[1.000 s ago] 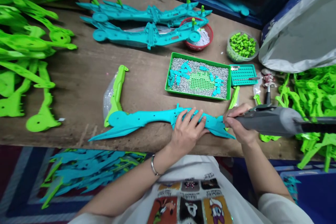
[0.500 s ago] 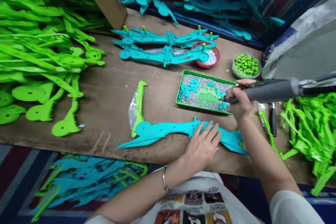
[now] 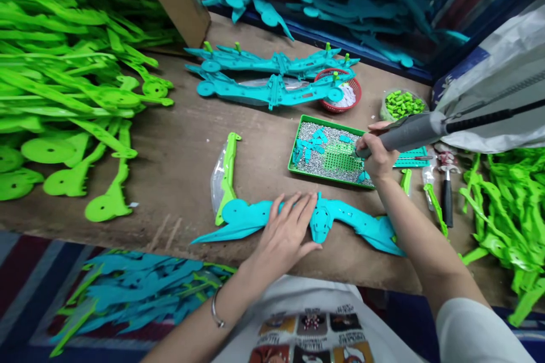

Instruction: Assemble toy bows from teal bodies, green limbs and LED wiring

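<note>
My left hand (image 3: 286,231) lies flat with its fingers stretched out on the left limb of a blue plastic bow-shaped part (image 3: 365,220), just beside its middle piece. In my right hand (image 3: 378,152) is a grey electric screwdriver (image 3: 411,130), its cable running off to the right. The tool's tip is over the right part of a green tray (image 3: 303,172) of small screws, hidden by my fingers. Several small blue pieces (image 3: 313,144) lie in the tray. Left of the bow part stands a lime-green piece with a clear panel (image 3: 225,181), close to its rounded end.
Lime-green parts are heaped at the left (image 3: 76,68) and right (image 3: 506,221). Farther back lie two blue assemblies (image 3: 272,91), a red basket (image 3: 356,99) and a tub of green pegs (image 3: 403,105). A black-handled hammer (image 3: 447,198) lies at the right.
My left hand has slid left along the bow part, uncovering its middle piece. My right hand has moved slightly left with the screwdriver, farther over the tray.
</note>
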`<state>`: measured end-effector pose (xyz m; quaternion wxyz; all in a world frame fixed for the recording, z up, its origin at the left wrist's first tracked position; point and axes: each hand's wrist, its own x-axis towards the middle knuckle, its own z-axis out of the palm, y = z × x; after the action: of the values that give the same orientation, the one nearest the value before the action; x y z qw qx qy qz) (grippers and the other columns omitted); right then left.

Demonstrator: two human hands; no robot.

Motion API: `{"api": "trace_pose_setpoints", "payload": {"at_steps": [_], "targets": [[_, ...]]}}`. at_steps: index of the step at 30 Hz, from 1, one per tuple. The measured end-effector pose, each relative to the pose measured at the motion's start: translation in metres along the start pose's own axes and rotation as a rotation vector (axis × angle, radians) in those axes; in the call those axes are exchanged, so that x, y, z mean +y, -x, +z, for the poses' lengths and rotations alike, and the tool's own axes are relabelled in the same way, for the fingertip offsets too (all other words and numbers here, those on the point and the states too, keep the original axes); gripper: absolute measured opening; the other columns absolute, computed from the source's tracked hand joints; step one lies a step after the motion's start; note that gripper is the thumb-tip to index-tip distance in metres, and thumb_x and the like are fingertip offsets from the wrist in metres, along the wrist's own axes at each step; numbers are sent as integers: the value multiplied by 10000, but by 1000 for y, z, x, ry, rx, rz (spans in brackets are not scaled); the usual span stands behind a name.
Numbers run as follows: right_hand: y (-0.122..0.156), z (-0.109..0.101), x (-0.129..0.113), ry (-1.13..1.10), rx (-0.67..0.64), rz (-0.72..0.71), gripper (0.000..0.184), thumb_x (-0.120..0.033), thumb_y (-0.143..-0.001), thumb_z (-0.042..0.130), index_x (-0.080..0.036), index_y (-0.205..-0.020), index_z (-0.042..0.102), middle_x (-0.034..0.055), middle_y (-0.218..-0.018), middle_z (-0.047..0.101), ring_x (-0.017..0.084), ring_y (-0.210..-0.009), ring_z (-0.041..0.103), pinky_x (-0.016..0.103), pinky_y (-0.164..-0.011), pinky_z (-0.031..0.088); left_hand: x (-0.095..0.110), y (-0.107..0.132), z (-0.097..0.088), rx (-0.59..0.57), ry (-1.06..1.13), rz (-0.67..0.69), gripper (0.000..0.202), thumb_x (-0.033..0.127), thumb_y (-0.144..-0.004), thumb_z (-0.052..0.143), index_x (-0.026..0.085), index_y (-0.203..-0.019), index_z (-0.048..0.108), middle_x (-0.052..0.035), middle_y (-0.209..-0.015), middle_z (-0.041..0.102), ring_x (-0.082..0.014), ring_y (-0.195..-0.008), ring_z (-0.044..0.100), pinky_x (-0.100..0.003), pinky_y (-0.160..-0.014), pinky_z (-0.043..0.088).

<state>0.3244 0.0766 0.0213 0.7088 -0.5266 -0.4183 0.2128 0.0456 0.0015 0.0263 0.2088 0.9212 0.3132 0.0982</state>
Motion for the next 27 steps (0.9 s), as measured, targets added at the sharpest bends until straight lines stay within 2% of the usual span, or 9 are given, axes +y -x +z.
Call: {"api": "trace_pose_setpoints", "payload": {"at_steps": [6, 10, 14, 17, 21, 27], "targets": [[-4, 6, -3, 28, -8, 16, 330, -459, -758, 760, -252, -928, 567, -97, -517, 532, 133, -438, 524, 312, -522, 486, 6, -8, 4, -12, 26, 36, 965, 508, -822, 794, 144, -1581, 323, -170, -1567, 469, -344, -1432, 429, -540, -1225, 217], [2, 6, -34, -11, 8, -8, 289, -438, -773, 756, -261, -940, 601, -87, -525, 510, 138, -446, 517, 327, -531, 496, 10, -11, 8, 16, 31, 53, 978, 595, -826, 752, 119, -1573, 336, -199, -1549, 482, -361, -1418, 439, -557, -1214, 217], [36, -4, -82, -67, -62, 55, 212, -389, -795, 746, -254, -847, 592, -72, -525, 488, 131, -430, 494, 330, -502, 489, 10, -12, 12, 35, 15, 66, 954, 622, -847, 713, 105, -1563, 351, -210, -1534, 498, -363, -1399, 462, -548, -1199, 229], [72, -17, -103, -85, -128, 124, 188, -321, -814, 732, -261, -950, 617, -70, -536, 516, 144, -441, 520, 332, -496, 484, 9, -12, 13, 42, 14, 67, 917, 614, -863, 699, 114, -1555, 365, -213, -1530, 504, -359, -1397, 468, -537, -1191, 231], [105, -27, -100, -116, -173, 155, 217, -286, -845, 705, -276, -1041, 613, -73, -562, 562, 144, -462, 531, 331, -532, 495, 8, -13, 13, 43, 17, 75, 899, 610, -863, 701, 121, -1546, 379, -212, -1521, 514, -358, -1392, 475, -528, -1184, 242], [112, -29, -80, -72, -173, 179, 195, -281, -863, 693, -264, -1014, 570, -67, -583, 582, 166, -511, 585, 336, -551, 507, 9, -13, 12, 49, 5, 76, 914, 605, -851, 717, 110, -1542, 383, -211, -1519, 518, -355, -1384, 483, -523, -1184, 240]]}}
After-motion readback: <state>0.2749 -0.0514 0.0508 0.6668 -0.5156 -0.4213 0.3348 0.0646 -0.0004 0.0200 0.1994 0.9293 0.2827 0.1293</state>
